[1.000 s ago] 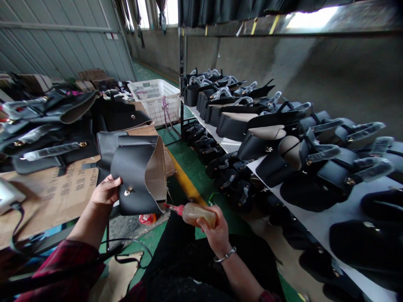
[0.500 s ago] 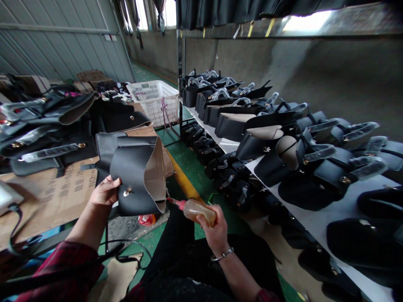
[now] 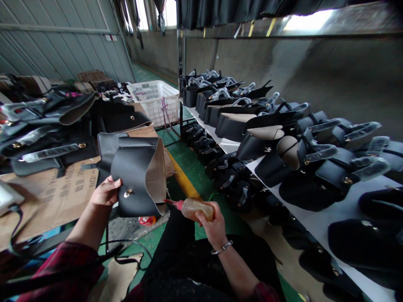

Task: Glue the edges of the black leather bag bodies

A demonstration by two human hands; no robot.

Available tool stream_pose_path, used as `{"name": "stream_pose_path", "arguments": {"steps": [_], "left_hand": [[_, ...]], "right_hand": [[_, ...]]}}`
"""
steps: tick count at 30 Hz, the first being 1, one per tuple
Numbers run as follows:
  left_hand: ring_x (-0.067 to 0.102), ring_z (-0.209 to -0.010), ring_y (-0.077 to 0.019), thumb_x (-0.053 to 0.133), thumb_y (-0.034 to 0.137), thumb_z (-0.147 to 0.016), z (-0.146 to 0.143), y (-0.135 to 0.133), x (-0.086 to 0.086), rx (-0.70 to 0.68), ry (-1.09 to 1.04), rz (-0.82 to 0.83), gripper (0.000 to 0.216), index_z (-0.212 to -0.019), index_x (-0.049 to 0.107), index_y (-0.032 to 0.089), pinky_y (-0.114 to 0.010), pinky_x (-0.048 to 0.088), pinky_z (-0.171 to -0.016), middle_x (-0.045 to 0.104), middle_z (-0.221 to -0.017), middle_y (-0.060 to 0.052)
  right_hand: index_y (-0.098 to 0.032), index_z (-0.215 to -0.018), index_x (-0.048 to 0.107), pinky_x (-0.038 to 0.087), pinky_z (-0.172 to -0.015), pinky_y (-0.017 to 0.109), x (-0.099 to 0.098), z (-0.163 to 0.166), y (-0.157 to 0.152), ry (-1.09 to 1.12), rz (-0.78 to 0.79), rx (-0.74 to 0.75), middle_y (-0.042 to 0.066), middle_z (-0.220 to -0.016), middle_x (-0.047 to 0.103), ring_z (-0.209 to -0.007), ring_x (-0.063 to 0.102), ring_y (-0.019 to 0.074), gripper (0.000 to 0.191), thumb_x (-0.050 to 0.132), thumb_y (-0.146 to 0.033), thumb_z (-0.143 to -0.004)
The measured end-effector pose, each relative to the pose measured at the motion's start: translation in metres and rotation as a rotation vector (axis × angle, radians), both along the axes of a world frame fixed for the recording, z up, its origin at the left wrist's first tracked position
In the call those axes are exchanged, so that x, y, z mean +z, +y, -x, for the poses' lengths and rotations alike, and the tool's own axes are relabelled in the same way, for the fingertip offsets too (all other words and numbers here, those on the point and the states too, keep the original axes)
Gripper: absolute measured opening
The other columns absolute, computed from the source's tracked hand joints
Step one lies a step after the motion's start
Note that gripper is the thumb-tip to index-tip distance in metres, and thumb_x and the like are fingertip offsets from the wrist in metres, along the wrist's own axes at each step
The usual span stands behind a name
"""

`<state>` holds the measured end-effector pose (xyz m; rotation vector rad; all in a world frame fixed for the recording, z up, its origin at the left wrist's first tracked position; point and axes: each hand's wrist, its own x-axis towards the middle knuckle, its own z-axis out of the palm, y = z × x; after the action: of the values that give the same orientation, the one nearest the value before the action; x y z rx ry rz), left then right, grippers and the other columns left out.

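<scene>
A black handbag [image 3: 134, 172] with a gold clasp is gripped at its left side by my left hand [image 3: 107, 191], thumb on the front near the clasp. Its beige inside shows through the open edge on the right. My right hand [image 3: 214, 224] is wrapped round a squeeze bottle [image 3: 197, 208] holding a yellowish-brown liquid. The bottle lies tilted, its red nozzle pointing left, with the tip at the bag's lower right edge. Whether the tip touches the edge I cannot tell.
Black bags with plastic-wrapped handles [image 3: 50, 153] lie piled on the cardboard-covered table [image 3: 63, 188] at left. A white plastic basket [image 3: 157, 102] stands beyond it. On the right, a rack [image 3: 302, 218] carries rows of black bags. A cable [image 3: 132, 241] hangs low near my legs.
My right hand has shifted slightly left with the bottle, bringing the nozzle tip a little further over the bag's lower edge. My left hand and the bag have barely moved.
</scene>
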<state>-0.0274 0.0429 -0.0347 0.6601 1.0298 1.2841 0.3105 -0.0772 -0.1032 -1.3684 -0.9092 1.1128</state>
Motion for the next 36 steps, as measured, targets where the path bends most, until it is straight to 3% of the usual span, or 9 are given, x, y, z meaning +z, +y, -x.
{"name": "stream_pose_path", "arguments": {"steps": [5,16,22,30,36], "left_hand": [[0.072,-0.082,-0.0353,0.094,0.018,-0.034,0.002,0.001,-0.001,-0.029,-0.01,-0.002,0.042,-0.07,0.073,0.015,-0.042,0.06,-0.082,0.075,-0.074,-0.009],[0.07,-0.088,-0.0393,0.094,0.021,-0.041,0.005,-0.001,-0.005,-0.053,0.002,-0.019,0.045,-0.082,0.076,0.014,-0.046,0.06,-0.084,0.076,-0.078,-0.011],[0.072,-0.067,-0.0322,0.096,0.028,-0.036,0.0,-0.002,-0.003,-0.006,0.042,-0.015,0.046,-0.078,0.076,0.021,-0.04,0.063,-0.073,0.076,-0.074,-0.006],[0.072,-0.078,-0.0351,0.095,0.024,-0.037,0.001,-0.001,-0.001,-0.068,0.037,-0.03,0.043,-0.075,0.076,0.017,-0.036,0.064,-0.07,0.076,-0.075,-0.008],[0.071,-0.059,-0.0282,0.095,0.023,-0.038,-0.003,-0.001,0.004,-0.083,0.039,-0.056,0.038,-0.071,0.077,0.02,-0.032,0.063,-0.058,0.076,-0.073,-0.006]], "right_hand": [[-0.021,-0.091,0.058,0.043,-0.035,0.02,0.003,-0.008,0.009,0.115,0.052,0.078,-0.002,-0.081,0.063,-0.046,0.049,0.0081,0.04,0.079,-0.041,-0.063],[-0.021,-0.092,0.054,0.038,-0.034,0.019,-0.004,-0.01,0.018,0.251,0.083,0.052,-0.005,-0.072,0.061,-0.042,0.051,0.0089,0.044,0.079,-0.042,-0.063],[-0.022,-0.09,0.053,0.038,-0.034,0.019,-0.003,-0.009,0.026,0.228,0.113,0.018,-0.006,-0.068,0.06,-0.043,0.052,0.0095,0.043,0.078,-0.043,-0.062],[-0.021,-0.088,0.052,0.035,-0.032,0.018,-0.016,-0.009,0.022,0.277,0.135,0.074,-0.008,-0.062,0.058,-0.038,0.049,0.008,0.041,0.077,-0.041,-0.062],[-0.021,-0.089,0.054,0.038,-0.034,0.02,-0.015,-0.004,0.029,0.227,0.143,0.055,-0.007,-0.063,0.059,-0.04,0.051,0.0094,0.042,0.078,-0.041,-0.061]]}}
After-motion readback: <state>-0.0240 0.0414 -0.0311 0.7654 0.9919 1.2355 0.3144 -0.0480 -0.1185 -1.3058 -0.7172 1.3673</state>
